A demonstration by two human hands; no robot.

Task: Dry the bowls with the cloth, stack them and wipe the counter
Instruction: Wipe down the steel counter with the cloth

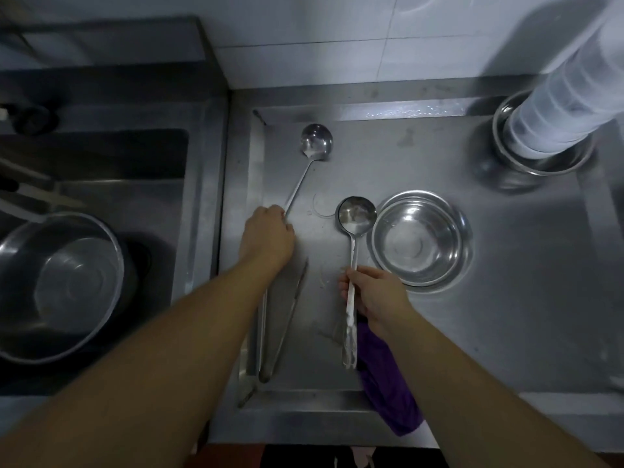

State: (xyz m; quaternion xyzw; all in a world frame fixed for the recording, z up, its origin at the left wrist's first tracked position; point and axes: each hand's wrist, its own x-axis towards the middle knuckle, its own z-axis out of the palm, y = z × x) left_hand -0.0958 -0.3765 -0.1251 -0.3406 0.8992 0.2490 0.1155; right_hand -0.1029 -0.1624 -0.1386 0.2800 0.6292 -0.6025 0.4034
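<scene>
From the head view we look down on a stainless steel surface (422, 332) with a raised rim. Our left hand (266, 239) lies knuckles-up with its fingers (278, 214) curled around the handle of a long ladle (315, 143); the ladle's cup rests far ahead of those fingers, toward the tiled wall. Beneath the same wrist, a pair of metal tongs (280, 325) lies on the surface, running back toward us.

Our right hand (374, 292) grips the flat handle of a second ladle (356, 214), the fingers (347, 288) wrapped round the handle, which they pinch about midway along; its cup sits just ahead of the fingers and its handle end trails behind them. A purple cloth (385, 383) lies tucked under the right wrist, behind the fingers, draping over the near edge of the surface. Whether the hand also holds the cloth we cannot tell.

Just to the right of those fingers, beside the ladle's cup, stands a steel bowl (420, 238), upright on the surface; it looks like nested bowls, though we cannot tell how many. Farther ahead and right, another stack of steel bowls (540, 160) holds a tall column of clear plastic cups (567, 99).

Well left of the left fingers, a sink (101, 184) holds a large steel basin (64, 285).
</scene>
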